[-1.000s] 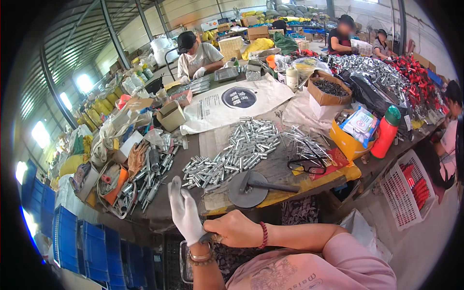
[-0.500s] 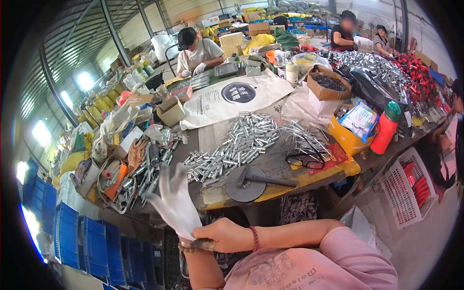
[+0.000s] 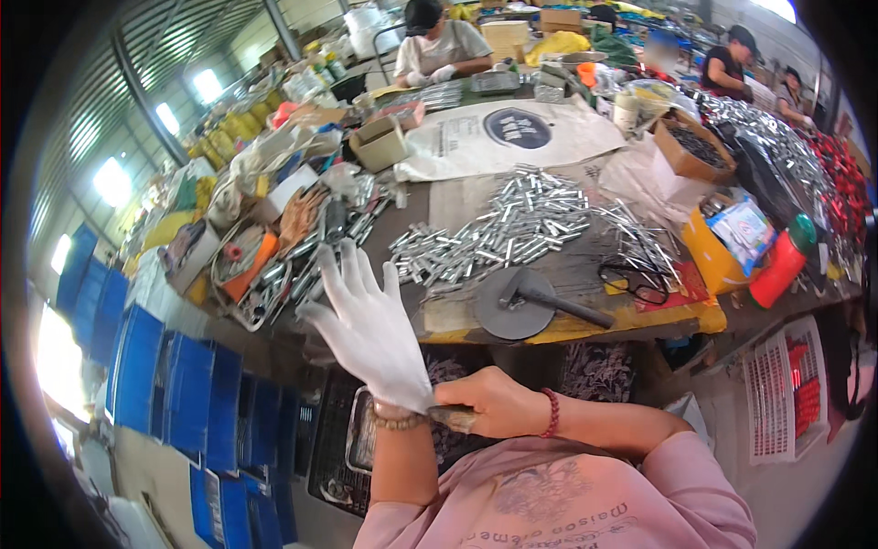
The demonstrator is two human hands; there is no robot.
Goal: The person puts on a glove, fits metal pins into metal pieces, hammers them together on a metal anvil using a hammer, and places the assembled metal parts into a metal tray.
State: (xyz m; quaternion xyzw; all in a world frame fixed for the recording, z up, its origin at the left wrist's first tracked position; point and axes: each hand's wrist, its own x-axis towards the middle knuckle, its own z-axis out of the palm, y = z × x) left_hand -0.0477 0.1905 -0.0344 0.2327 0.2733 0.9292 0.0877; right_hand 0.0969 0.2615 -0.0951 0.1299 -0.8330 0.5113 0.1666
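Observation:
My left hand [image 3: 370, 320] is raised before the table edge with its fingers spread, wearing a white glove [image 3: 389, 357]. A beaded bracelet [image 3: 398, 419] circles that wrist just below the glove. My bare right hand [image 3: 498, 401] reaches across and is closed on the glove's cuff at the wrist; its fingertips look dark and stained. Beyond them on the table lies a heap of short silver metal tubes [image 3: 512, 229]. Nearer the edge, a hammer [image 3: 562, 302] rests on a round dark plate [image 3: 498, 320]. Black-framed glasses [image 3: 636, 282] lie to its right.
Loose tools and a bin with an orange item [image 3: 251, 265] crowd the table's left. A yellow box [image 3: 718, 252] and red bottle [image 3: 782, 270] stand right. Blue bins [image 3: 137, 366] line the lower left; a white crate [image 3: 777, 393] stands lower right. Co-workers sit across the tables.
The scene has shifted right and upward at the left in the picture. My gloved hand, blurred before, now shows sharply with fingers spread; my right hand still grips the cuff.

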